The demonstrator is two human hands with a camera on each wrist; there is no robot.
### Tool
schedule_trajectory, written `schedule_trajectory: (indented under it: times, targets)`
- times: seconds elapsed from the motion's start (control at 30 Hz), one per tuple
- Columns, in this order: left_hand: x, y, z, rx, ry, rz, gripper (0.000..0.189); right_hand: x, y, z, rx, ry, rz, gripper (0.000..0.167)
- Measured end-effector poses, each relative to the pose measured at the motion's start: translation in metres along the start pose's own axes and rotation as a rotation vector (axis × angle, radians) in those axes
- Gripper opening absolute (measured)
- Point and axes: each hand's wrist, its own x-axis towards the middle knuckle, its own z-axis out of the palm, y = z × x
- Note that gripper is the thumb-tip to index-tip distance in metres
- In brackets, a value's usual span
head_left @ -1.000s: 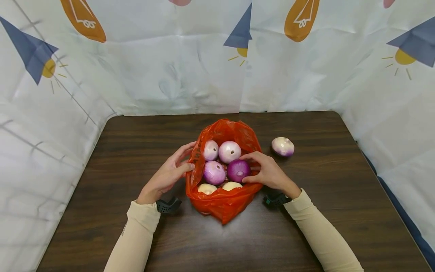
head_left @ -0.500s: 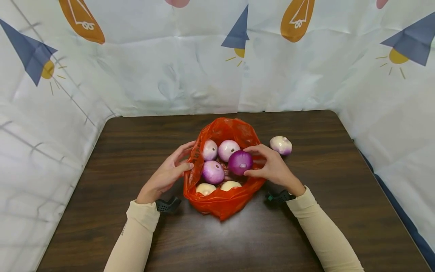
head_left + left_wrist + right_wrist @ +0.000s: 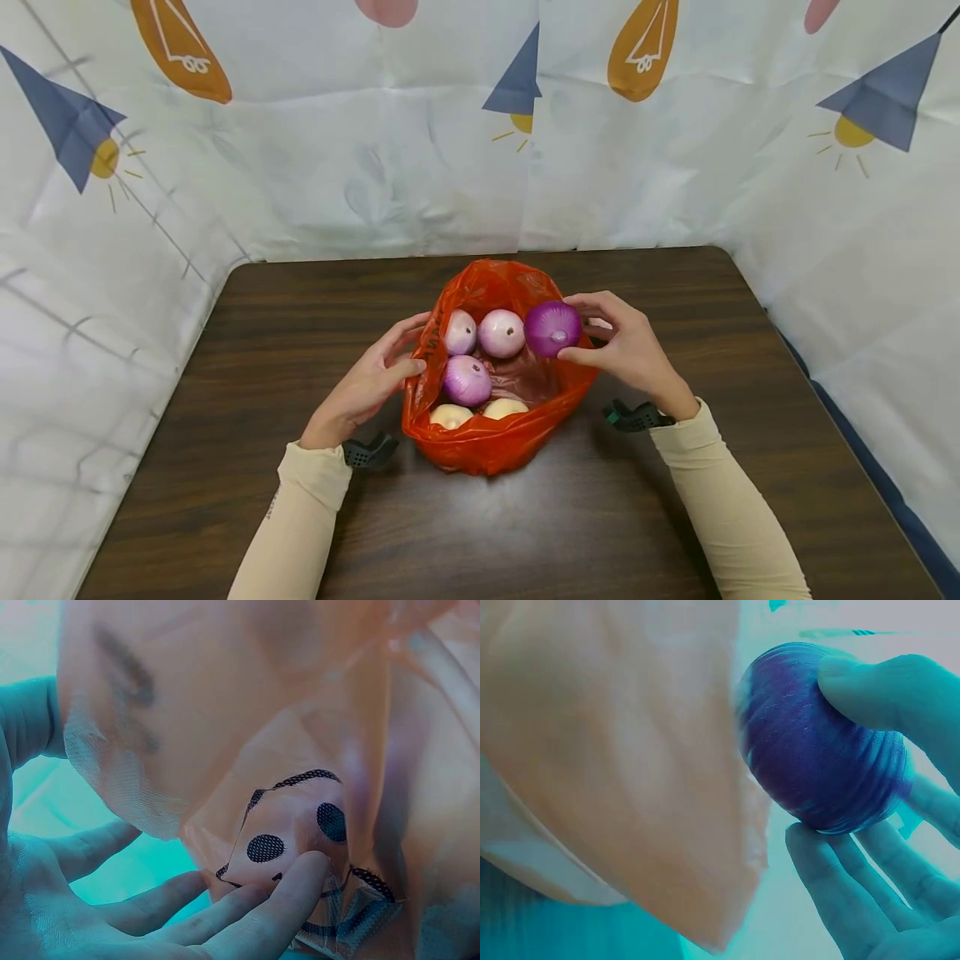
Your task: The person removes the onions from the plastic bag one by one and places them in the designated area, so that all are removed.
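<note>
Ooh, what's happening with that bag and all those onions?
Someone has an open red bag on a dark table. Their left hand holds the bag's left edge. Their right hand grips a dark purple onion at the right side of the bag's opening. Three paler purple onions and two cream-coloured round things lie inside the bag.

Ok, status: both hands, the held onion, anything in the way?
Left hand holding red bag by its left side. Right hand gripping purple onion at the bag's right edge; contact with bag unclear. No other obstacle seen.
</note>
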Motion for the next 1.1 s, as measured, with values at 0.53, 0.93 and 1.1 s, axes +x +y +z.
schedule_trajectory:
  times: [0.53,0.93,1.1]
  targets:
    - [0.001,0.0,0.0,0.006,0.009,-0.023,0.069,-0.017,0.008,-0.04,0.091,0.211,0.03,0.066]
    - [0.003,0.0,-0.001,0.011,0.005,-0.032,0.068,-0.026,0.024,-0.062,0.112,0.335,0.066,0.064]
    - [0.003,0.0,-0.001,0.014,0.006,-0.024,0.068,-0.029,0.033,-0.068,0.141,0.373,0.082,0.064]
